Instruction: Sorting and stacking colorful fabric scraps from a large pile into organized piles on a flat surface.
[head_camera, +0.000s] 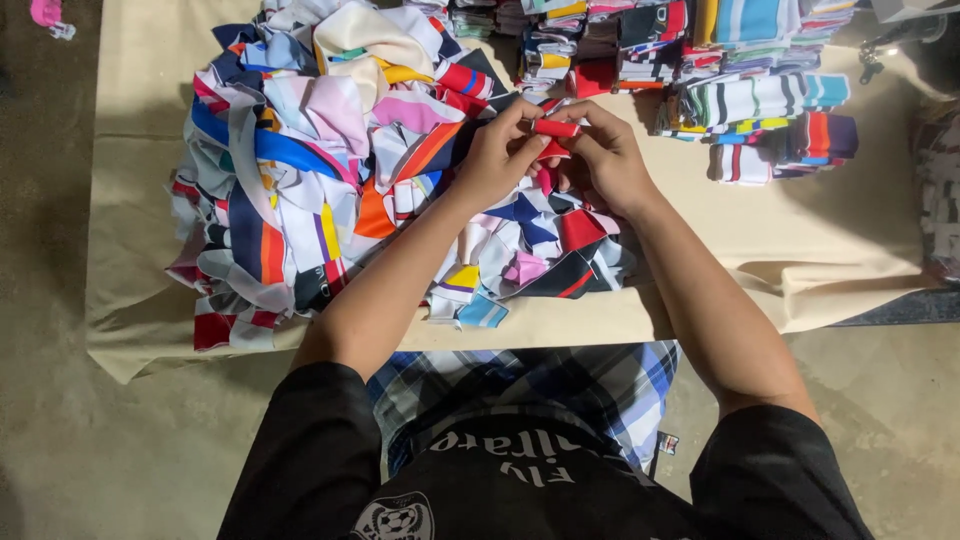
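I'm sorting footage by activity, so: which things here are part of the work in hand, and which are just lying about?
In hand:
left hand and right hand, both pinching the red fabric strip
loose heap of coloured strips beneath them
folded stacks on the beige cloth

Lying about:
pink scrap on the floor

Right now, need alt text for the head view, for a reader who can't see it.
Both hands, left and right, pinch a small red fabric strip over a loose heap of colourful fabric pieces on a beige cloth. Folded striped stacks sit at upper right.
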